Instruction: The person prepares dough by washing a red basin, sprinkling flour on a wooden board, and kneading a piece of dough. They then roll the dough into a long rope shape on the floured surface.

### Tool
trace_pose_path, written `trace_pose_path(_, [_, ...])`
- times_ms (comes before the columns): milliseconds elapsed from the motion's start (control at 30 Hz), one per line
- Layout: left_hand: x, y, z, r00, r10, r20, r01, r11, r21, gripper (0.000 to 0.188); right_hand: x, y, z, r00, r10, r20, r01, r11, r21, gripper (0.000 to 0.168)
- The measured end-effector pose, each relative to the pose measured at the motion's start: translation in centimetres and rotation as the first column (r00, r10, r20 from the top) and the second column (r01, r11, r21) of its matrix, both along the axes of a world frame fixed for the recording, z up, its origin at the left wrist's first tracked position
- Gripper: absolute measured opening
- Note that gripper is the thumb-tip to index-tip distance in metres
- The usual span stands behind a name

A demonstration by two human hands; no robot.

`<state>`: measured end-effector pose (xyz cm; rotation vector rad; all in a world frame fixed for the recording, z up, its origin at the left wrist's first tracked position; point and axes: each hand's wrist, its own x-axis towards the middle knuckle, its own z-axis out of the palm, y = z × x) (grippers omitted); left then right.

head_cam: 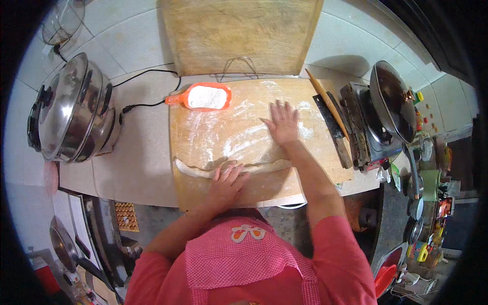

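Observation:
A long thin rope of dough point(263, 167) lies across the near part of a floured wooden board point(244, 122). My left hand point(230, 181) rests palm down on the dough, left of its middle, fingers slightly apart. Further up the board, my right hand point(283, 122) lies flat with spread fingers on the flour, and its forearm passes over the dough's right end. An orange plastic scoop point(176, 100) full of white flour point(207, 97) sits at the board's upper left. A wooden rolling pin point(327, 101) and a dark-bladed knife point(331, 127) lie along the right side.
A large lidded steel pot point(72, 114) stands at the left, with a black cable point(146, 105) nearby. At the right, a lidded wok point(392, 103) sits on a stove point(368, 118). A second wooden board point(244, 36) leans against the tiled wall behind a wire rack point(239, 68).

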<state>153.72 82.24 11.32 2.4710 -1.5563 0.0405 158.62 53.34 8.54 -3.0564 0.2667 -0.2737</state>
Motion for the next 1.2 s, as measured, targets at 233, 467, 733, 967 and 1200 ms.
trace_pose_path(233, [-0.8,-3.8,-1.3,0.999,-0.022,-0.039,0.019,0.997,-0.069,0.068,-2.3,4.5,0.6,0.807,0.589,-0.034,-0.568,0.791,0.230,0.062])
trace_pose_path(467, [0.6,-6.0,0.0,0.999,0.025,-0.045,-0.029,0.996,-0.082,0.071,-5.1,-6.6,-0.3,0.985,0.165,0.051,-0.165,0.986,-0.005,0.063])
trace_pose_path(733, [6.6,-9.8,0.7,0.885,0.457,0.090,-0.463,0.884,0.062,0.058,-2.7,-1.6,3.1,0.927,0.364,-0.087,-0.291,0.846,0.447,0.053])
trace_pose_path(967, [4.9,-13.2,-0.9,0.970,0.226,-0.090,-0.242,0.939,-0.244,0.046,-6.4,3.1,3.0,0.987,0.071,0.143,-0.110,0.953,0.282,0.049])
trace_pose_path(1200, [2.5,-12.1,-1.4,0.990,0.127,-0.061,-0.129,0.991,-0.035,0.060,-10.3,4.2,3.1,0.980,0.192,-0.052,-0.179,0.965,0.190,0.055])
